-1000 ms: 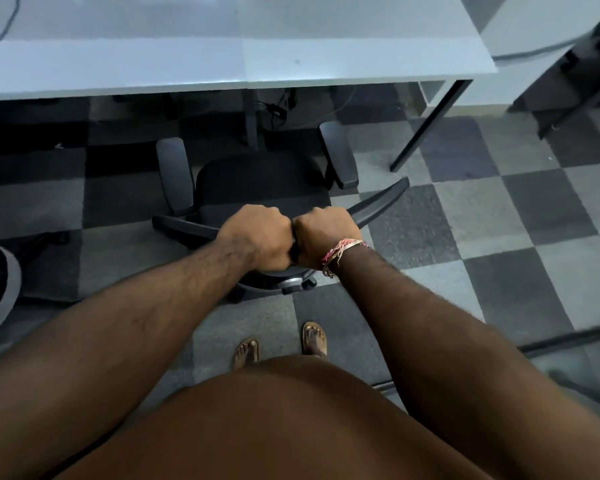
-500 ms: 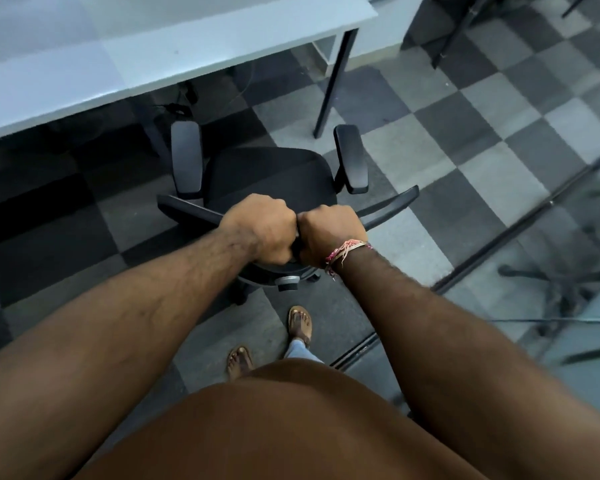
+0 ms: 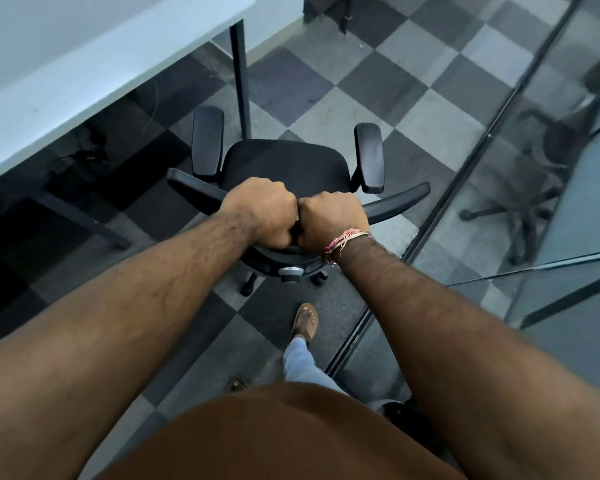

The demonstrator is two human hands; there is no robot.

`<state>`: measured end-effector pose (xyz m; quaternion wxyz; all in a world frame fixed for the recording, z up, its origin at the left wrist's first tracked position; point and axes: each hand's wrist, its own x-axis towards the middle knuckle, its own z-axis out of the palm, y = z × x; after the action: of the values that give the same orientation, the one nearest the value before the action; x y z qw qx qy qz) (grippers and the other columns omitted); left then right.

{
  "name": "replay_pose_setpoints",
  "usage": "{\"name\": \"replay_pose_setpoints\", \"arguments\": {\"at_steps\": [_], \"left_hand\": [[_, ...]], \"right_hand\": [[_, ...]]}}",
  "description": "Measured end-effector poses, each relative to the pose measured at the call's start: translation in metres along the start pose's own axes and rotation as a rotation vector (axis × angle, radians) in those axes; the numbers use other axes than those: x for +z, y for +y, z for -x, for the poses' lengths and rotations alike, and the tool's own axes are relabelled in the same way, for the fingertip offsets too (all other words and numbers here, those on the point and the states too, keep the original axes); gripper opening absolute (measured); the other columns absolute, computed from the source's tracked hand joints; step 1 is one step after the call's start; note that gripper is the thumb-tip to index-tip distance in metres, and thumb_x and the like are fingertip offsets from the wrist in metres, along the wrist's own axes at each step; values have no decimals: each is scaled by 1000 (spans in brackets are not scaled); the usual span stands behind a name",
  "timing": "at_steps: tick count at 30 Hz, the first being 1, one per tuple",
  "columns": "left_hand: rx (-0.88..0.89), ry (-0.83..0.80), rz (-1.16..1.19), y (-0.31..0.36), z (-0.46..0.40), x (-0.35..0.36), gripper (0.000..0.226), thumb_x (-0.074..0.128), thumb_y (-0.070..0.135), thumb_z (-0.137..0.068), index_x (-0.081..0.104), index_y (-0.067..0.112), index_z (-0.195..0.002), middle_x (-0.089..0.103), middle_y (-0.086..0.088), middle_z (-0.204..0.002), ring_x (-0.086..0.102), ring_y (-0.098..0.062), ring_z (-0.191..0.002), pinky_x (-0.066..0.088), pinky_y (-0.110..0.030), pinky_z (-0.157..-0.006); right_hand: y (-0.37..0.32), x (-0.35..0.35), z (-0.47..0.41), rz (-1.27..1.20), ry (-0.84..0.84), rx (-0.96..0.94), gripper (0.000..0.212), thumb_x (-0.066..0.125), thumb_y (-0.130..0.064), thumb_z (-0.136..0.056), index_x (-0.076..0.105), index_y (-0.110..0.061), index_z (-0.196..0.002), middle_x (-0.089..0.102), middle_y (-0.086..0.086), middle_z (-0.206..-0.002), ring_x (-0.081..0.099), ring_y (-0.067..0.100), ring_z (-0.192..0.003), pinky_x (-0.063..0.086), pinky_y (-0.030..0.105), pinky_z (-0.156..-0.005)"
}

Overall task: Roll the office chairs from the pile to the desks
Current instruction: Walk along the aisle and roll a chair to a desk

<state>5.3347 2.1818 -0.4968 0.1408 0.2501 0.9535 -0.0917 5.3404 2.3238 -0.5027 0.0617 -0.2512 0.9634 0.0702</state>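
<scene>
Since half a second ago the white desk with black metal legs (image 3: 84,74) has slid off to my left, and the black office chair with padded armrests (image 3: 284,164) now points past its corner leg onto the grey checkered carpet floor (image 3: 413,98). My left hand (image 3: 262,216) and right hand (image 3: 331,220) keep their fists wrapped round the top of its backrest, knuckles touching. A glass partition wall (image 3: 534,188) has come closer on the right. I can read no writing anywhere.

Chair (image 3: 284,164): black. Table (image 3: 84,74): white top, black legs. Floor (image 3: 413,98): grey checkerboard, light and dark squares. Wrist band (image 3: 343,239): pink and cream. Sandal (image 3: 305,320): brown.
</scene>
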Motion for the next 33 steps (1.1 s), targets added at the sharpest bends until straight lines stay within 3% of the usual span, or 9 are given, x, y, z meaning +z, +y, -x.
{"name": "replay_pose_setpoints", "arguments": {"at_steps": [10, 25, 33], "left_hand": [[35, -13, -33, 2, -140, -54, 23, 59, 48, -83, 62, 25, -78, 52, 7, -65, 54, -20, -62, 44, -31, -60], [193, 21, -107, -21, -346, -110, 34, 54, 57, -83, 55, 26, -69, 56, 6, -66, 57, -20, -63, 48, -32, -60], [303, 84, -126, -61, -481, -147, 35, 56, 56, -84, 50, 25, -67, 52, 6, -64, 55, -20, -60, 46, -32, -58]], "right_hand": [[124, 7, -69, -44, 21, 83, 19, 56, -43, -80, 63, -25, -81, 67, -3, -75, 66, 26, -66, 38, 29, -57], [285, 10, -175, -77, 40, 184, 18, 57, -43, -81, 56, -26, -76, 67, -3, -76, 65, 26, -68, 39, 30, -57], [369, 7, -269, -77, 24, 371, 14, 59, -40, -80, 59, -26, -78, 67, -4, -75, 65, 25, -68, 39, 29, -57]]}}
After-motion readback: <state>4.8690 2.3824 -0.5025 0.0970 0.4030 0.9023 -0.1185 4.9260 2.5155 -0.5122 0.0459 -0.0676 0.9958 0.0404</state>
